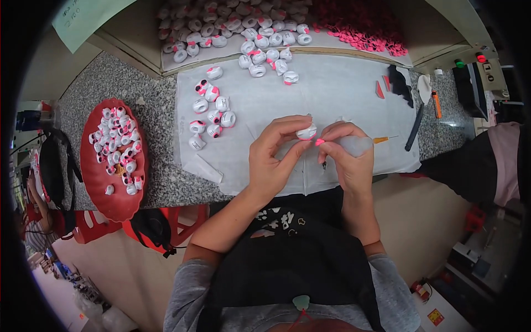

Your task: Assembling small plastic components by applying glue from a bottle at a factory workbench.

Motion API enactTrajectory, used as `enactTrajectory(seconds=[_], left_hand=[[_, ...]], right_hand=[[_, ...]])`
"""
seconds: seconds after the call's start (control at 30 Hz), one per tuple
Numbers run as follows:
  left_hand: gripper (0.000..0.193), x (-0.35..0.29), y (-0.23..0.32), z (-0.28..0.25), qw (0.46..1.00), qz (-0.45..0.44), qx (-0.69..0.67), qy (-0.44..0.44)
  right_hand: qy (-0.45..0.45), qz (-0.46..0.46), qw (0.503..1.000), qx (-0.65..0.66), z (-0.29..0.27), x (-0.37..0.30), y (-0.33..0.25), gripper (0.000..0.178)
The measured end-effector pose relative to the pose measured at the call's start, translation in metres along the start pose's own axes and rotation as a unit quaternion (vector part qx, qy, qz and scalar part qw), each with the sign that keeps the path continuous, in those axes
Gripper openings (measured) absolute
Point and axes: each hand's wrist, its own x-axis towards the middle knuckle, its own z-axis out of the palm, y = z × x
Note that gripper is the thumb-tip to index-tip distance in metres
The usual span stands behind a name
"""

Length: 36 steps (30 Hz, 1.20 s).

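Between the thumb and fingers of my left hand [270,160] is a small white rounded toy part [306,133] with a pink edge. Close beside it, my right hand [353,166] pinches a small bright pink piece [319,141]. The two pieces are nearly touching over the white paper sheet [332,83]. A translucent squeeze bottle [358,146] with an orange needle tip [381,140] lies across my right hand; I cannot tell whether the hand grips it. A thin dark tip [324,165] shows below the right fingers, its kind unclear.
Several white-and-pink parts [214,115] lie left on the sheet. A red oval tray [89,166] holds finished-looking pieces. At the back, a shelf bin holds white parts [232,22] and pink pieces [359,36]. Right are a dark-handled tool [414,133], an orange stick-like tool [437,105] and black scraps [399,83].
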Motion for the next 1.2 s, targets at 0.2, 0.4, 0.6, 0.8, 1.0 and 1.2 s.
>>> enactTrajectory(seconds=[0.2, 0.4, 0.6, 0.8, 1.0, 1.2], left_hand=[[0.027, 0.0010, -0.0012, 0.0034, 1.000, 0.021, 0.015, 0.010], [0.026, 0.0003, -0.0017, 0.0045, 0.999, 0.040, 0.035, 0.012], [0.023, -0.0005, -0.0001, 0.0038, 0.996, 0.065, 0.066, 0.021], [0.024, -0.0020, -0.0013, -0.0006, 0.990, 0.079, 0.113, -0.026], [0.023, -0.0007, 0.0010, -0.0007, 0.988, 0.088, 0.119, -0.046], [0.021, -0.0012, 0.0014, -0.0001, 0.989, 0.080, 0.116, -0.051]], right_hand=[[0.000, 0.008, 1.000, 0.019, -0.0016, 0.0016, 0.0040, 0.010], [0.016, 0.017, 0.999, 0.036, -0.0002, 0.0015, 0.0066, 0.010], [0.025, 0.021, 0.996, 0.084, 0.0021, 0.0009, 0.0084, 0.013], [0.019, 0.035, 0.995, 0.096, -0.0017, 0.0013, 0.0070, 0.019], [0.024, 0.058, 0.997, 0.045, -0.0017, 0.0006, 0.0015, 0.019], [0.020, 0.040, 0.999, 0.020, -0.0040, -0.0029, -0.0002, 0.021]])
